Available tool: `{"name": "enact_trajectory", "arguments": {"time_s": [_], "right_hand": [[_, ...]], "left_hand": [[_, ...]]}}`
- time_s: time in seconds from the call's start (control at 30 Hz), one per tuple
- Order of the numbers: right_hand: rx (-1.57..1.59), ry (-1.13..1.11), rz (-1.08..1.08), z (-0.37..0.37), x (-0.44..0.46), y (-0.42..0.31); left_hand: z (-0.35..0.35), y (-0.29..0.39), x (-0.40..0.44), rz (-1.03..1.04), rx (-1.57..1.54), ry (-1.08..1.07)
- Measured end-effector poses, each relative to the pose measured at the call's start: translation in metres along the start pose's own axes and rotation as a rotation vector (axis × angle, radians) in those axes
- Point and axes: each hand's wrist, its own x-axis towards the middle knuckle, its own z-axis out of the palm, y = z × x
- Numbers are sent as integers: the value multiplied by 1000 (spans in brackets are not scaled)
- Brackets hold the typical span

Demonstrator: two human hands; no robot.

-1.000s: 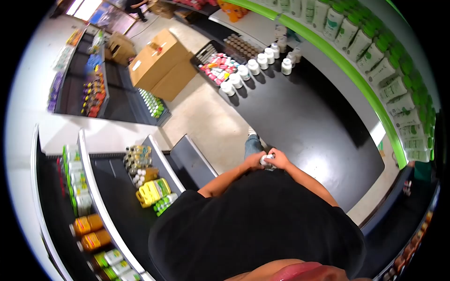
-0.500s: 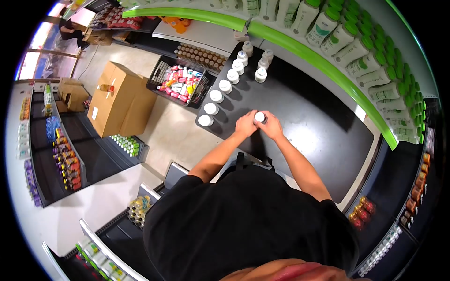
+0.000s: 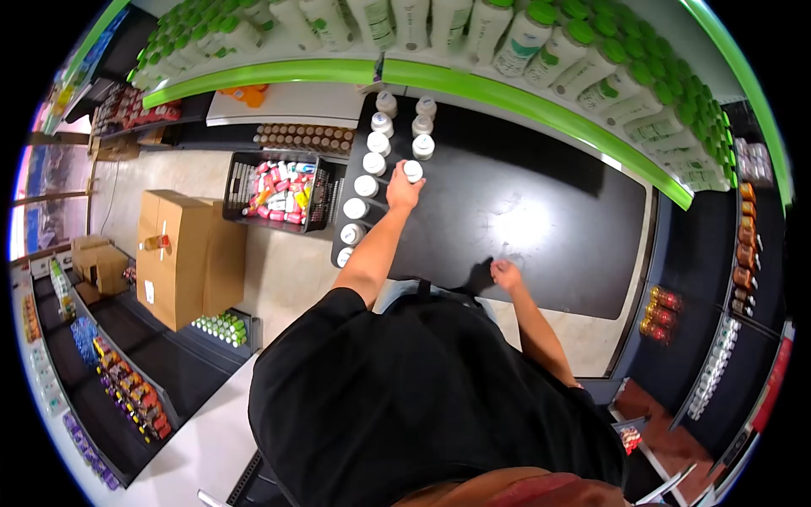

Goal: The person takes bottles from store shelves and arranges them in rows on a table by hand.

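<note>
My left hand [image 3: 404, 193] is closed around a white bottle [image 3: 412, 171] with a white cap, at the near end of a short row of similar white bottles [image 3: 423, 147]. Whether its base touches the black table [image 3: 473, 203] is hidden. To the left of this hand, a longer row of white bottles [image 3: 366, 187] runs along the table's left edge. Over the front part of the table, my right hand [image 3: 506, 275] has its fingers curled in, with nothing visible in them.
A black crate [image 3: 318, 203] of colourful bottles stands left of the table, beside large cardboard boxes [image 3: 173, 253]. Behind the table runs a green-edged shelf [image 3: 473, 74] full of green-capped bottles. More stocked shelves [image 3: 743, 245] line the right side.
The white bottle has gone from between both hands near the front edge to the short row, carried by my left hand. My right hand has let go and drawn back to the right.
</note>
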Motion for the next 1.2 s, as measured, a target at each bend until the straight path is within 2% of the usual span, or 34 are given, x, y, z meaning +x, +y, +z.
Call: {"name": "enact_trajectory", "arguments": {"time_s": [0.03, 0.1, 0.17, 0.23, 0.3, 0.37, 0.47, 0.5, 0.57, 0.6, 0.63, 0.7, 0.77, 0.9, 1.0, 1.1, 1.2], "right_hand": [[-75, 54, 81, -7, -15, 24], [-52, 110, 131, -20, -53, 66], [-10, 146, 283, -21, -74, 135], [40, 111, 388, -22, -92, 185], [111, 134, 472, -21, -110, 181], [213, 196, 492, -19, -126, 144], [286, 176, 434, -24, -109, 126], [333, 143, 332, -25, -88, 150], [270, 143, 211, -42, -80, 119], [264, 181, 69, -46, -57, 140], [332, 205, 48, -55, -41, 143], [31, 377, -82, -76, -11, 156], [-75, 530, -138, -101, -15, 121], [-476, 861, -108, -145, -35, 52], [-550, 1053, -111, -161, -14, 58], [-643, 1125, -150, -166, 1, 66], [-667, 1104, -135, -168, 7, 75]], "left_hand": [[1, 0, 5, -18, 16, -5], [7, -3, 15, -79, 67, -46], [6, -1, 17, -60, 58, -68], [9, 0, 17, -60, 56, -59], [12, -1, 12, -83, 38, -34], [21, -13, 4, -105, 47, -37], [35, -28, -30, -115, 89, -4], [40, -34, -45, -83, 104, 14], [49, -43, -81, -54, 119, -57], [52, -48, -101, -10, 172, -97], [55, -51, -121, 29, 228, -143], [63, -53, -163, 88, 355, -156], [70, -55, -189, 89, 406, -175], [90, -42, -199, -4, 444, -136], [120, -40, -184, -2, 491, 77], [146, -28, -173, -64, 642, 257], [148, -19, -173, -66, 634, 274]]}}
